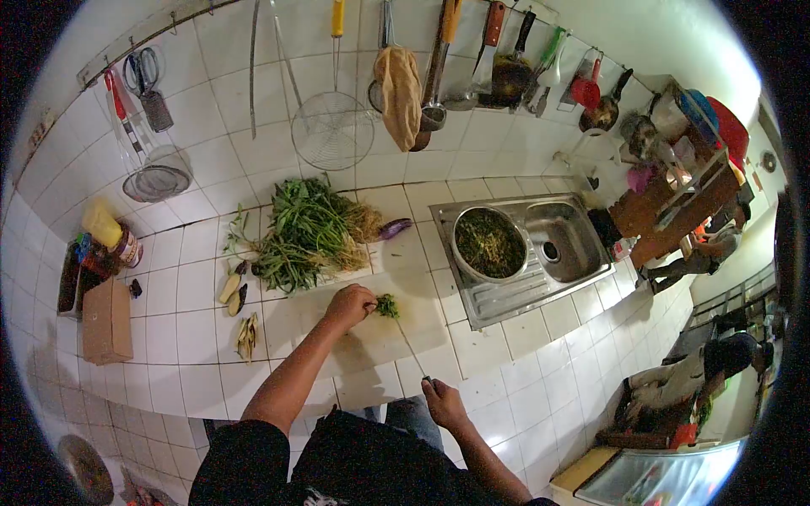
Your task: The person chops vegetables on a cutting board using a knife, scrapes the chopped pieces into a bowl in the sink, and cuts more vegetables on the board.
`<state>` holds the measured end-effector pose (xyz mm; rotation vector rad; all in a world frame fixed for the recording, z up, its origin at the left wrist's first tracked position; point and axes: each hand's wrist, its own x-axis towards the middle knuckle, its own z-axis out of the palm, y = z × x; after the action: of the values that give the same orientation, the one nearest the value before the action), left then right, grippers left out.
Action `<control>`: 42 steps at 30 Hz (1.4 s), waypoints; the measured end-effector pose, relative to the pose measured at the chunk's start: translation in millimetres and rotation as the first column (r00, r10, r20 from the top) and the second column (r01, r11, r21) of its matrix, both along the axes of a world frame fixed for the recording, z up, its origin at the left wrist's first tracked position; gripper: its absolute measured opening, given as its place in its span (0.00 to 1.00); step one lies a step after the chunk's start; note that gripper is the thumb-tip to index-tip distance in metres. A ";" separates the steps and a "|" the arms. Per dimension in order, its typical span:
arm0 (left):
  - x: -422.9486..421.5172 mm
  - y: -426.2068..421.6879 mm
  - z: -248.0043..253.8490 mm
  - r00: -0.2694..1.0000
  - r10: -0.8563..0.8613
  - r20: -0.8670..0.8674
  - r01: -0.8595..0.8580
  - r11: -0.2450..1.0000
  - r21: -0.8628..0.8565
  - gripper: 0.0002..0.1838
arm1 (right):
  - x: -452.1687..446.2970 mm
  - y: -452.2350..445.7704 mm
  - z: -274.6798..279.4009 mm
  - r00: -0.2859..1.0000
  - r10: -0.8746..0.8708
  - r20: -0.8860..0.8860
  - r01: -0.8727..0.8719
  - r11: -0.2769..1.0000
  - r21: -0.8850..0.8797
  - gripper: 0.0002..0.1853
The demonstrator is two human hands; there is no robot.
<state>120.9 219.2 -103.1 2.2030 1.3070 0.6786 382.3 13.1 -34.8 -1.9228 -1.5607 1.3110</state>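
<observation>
On a pale cutting board [426, 316], my left hand [350, 308] is closed, fingers bunched beside a small heap of chopped green leaves [388, 306]. Whatever is inside those fingers is hidden. My right hand [445, 405] grips the handle of a knife [410, 346]. Its thin blade slants up and left, the tip close to the chopped leaves. Behind the board lies a big bunch of leafy greens [299, 232] with pale roots to the right. A purple eggplant [395, 228] rests beside the roots.
On the right, a steel sink [561, 240] has a pot of chopped greens [489, 244] on its drainboard. Peeled pieces [246, 337] lie left of the board. A cardboard box [107, 322] stands far left. A wire skimmer [333, 131] hangs among wall utensils. Other people [704, 379] are at right.
</observation>
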 end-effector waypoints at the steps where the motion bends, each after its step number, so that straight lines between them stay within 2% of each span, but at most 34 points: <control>1: -0.9 0.0 -0.8 1.000 -0.012 -0.011 0.012 1.000 0.009 0.05 | -0.6 -0.4 -0.1 1.000 0.005 -0.012 -0.005 1.000 -0.005 0.27; 3: -1.6 -0.7 1.9 0.999 -0.024 -0.022 0.025 1.000 0.016 0.05 | -3.2 0.5 2.8 1.000 0.006 -0.003 -0.006 1.000 -0.001 0.27; 5: -1.6 -4.2 8.8 1.000 -0.007 -0.027 0.005 0.998 -0.065 0.08 | -3.2 -1.0 -1.2 1.000 0.009 0.009 -0.009 1.000 0.003 0.27; 7: -4.1 -5.7 0.0 0.999 -0.018 -0.031 0.016 0.998 -0.060 0.08 | -3.6 -1.9 -10.9 1.000 0.005 -0.005 -0.004 0.998 0.066 0.26; 9: -3.6 -10.3 -2.0 0.999 -0.029 -0.035 0.027 0.998 -0.054 0.09 | -3.4 -2.0 -8.6 0.999 0.020 0.031 -0.021 0.999 0.039 0.26; 11: 1.9 -17.7 2.8 0.989 -0.008 -0.146 0.009 1.000 0.009 0.08 | -6.0 -1.1 -1.2 0.997 0.035 0.066 -0.036 0.999 0.011 0.26; 12: 2.2 -19.5 -3.8 0.989 -0.008 -0.145 0.009 1.000 0.008 0.08 | -7.3 -1.1 1.1 0.998 0.031 0.062 -0.032 0.999 0.009 0.26; 14: 2.9 -21.9 -16.4 0.999 -0.024 -0.036 0.030 0.986 0.166 0.08 | -8.6 -2.2 0.4 0.998 0.029 0.059 -0.030 1.000 0.006 0.26; 18: 9.8 -24.1 -5.2 0.994 0.050 -0.101 -0.043 0.996 0.076 0.08 | -14.0 -1.8 -9.6 0.999 0.034 0.020 -0.035 0.998 0.060 0.26; 20: 8.7 -23.3 -0.8 0.994 0.092 0.058 -0.087 0.993 -0.082 0.05 | -17.6 -0.8 -6.7 0.999 0.031 0.010 -0.032 0.998 0.061 0.26; 21: 6.2 -21.6 -0.3 0.994 0.091 0.054 -0.087 0.993 -0.085 0.05 | -18.5 -0.1 -5.0 0.999 0.036 0.002 -0.036 0.998 0.057 0.26; 23: -1.3 -13.0 -7.2 0.971 0.136 0.196 -0.137 0.991 -0.011 0.06 | -21.3 2.3 -0.9 0.999 0.038 -0.008 -0.037 0.998 0.054 0.26; 26: -18.8 -8.7 -0.1 0.957 0.194 0.217 -0.188 0.981 -0.047 0.07 | -20.8 4.2 -3.5 1.000 0.027 -0.013 -0.026 0.997 0.072 0.26; 28: -20.5 -17.3 5.0 0.962 0.212 0.171 -0.197 0.976 -0.095 0.06 | -18.9 2.9 -6.0 1.000 0.008 -0.025 -0.006 0.997 0.078 0.25; 30: -20.0 -27.4 0.0 0.978 0.204 0.038 -0.200 0.977 -0.079 0.06 | -18.9 2.5 -4.2 1.000 0.004 -0.010 -0.003 0.999 0.033 0.26; 32: -14.8 -37.7 -4.3 0.979 0.199 0.040 -0.197 0.979 -0.041 0.06 | -18.5 3.8 -5.6 1.000 -0.002 0.004 0.002 1.000 0.000 0.27; 35: -5.0 -45.8 -6.5 0.981 0.189 0.029 -0.190 0.982 0.022 0.07 | -18.3 1.2 -10.4 0.999 0.031 0.014 -0.032 0.998 0.052 0.28; 37: -4.7 -49.0 -12.8 0.981 0.192 0.013 -0.193 0.980 0.048 0.06 | -20.9 -0.2 -3.6 0.999 0.009 -0.050 -0.003 0.993 0.117 0.28; 39: -6.7 -47.1 -16.6 0.986 0.154 -0.066 -0.144 0.981 0.129 0.06 | -20.6 1.7 -7.9 0.999 0.020 -0.044 -0.016 0.995 0.095 0.28; 42: -8.8 -46.4 -18.4 0.991 0.119 -0.056 -0.110 0.984 0.138 0.06 | -22.9 3.8 -9.5 0.999 0.037 -0.040 -0.035 0.997 0.068 0.29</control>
<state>112.0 172.8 -121.5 2.2869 1.4685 0.7664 359.4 16.8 -44.3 -1.8240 -1.6055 1.2873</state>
